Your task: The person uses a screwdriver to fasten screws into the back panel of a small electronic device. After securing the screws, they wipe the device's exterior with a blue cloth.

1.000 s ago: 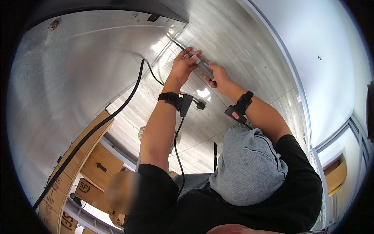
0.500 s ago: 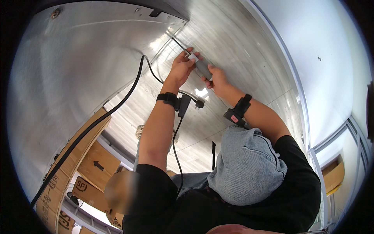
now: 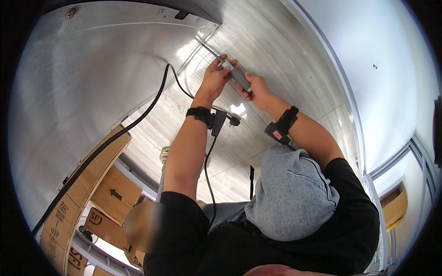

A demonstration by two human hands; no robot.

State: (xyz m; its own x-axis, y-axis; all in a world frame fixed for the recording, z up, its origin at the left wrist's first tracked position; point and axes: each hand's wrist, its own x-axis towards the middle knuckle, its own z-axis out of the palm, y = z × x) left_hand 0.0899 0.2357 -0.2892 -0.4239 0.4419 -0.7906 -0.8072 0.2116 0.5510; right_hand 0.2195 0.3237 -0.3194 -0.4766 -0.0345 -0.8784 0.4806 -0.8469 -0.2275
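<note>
A screwdriver with a thick grey handle (image 3: 239, 77), a pale collar and a long thin shaft lies across both my hands. My left hand (image 3: 213, 83) is closed around the collar, with its thumb on top. At the rear end of the handle my right hand (image 3: 258, 92) is wrapped round the grip. The shaft slants up and left to the lower edge of a large metal panel (image 3: 101, 69), near its corner. Whether the tip sits in a screw is too small to tell.
A black cable (image 3: 156, 99) curves over the panel and down to the floor. Near it lies a black plug (image 3: 234, 121). Cardboard boxes (image 3: 115, 189) stand at the lower left, and a white wall (image 3: 382, 83) rises on the right. My bent knee (image 3: 292, 195) is below my right forearm.
My hands and the screwdriver stay nearly in place. The handle has shifted slightly up and left, and my right fingers have changed their hold on it a little.
</note>
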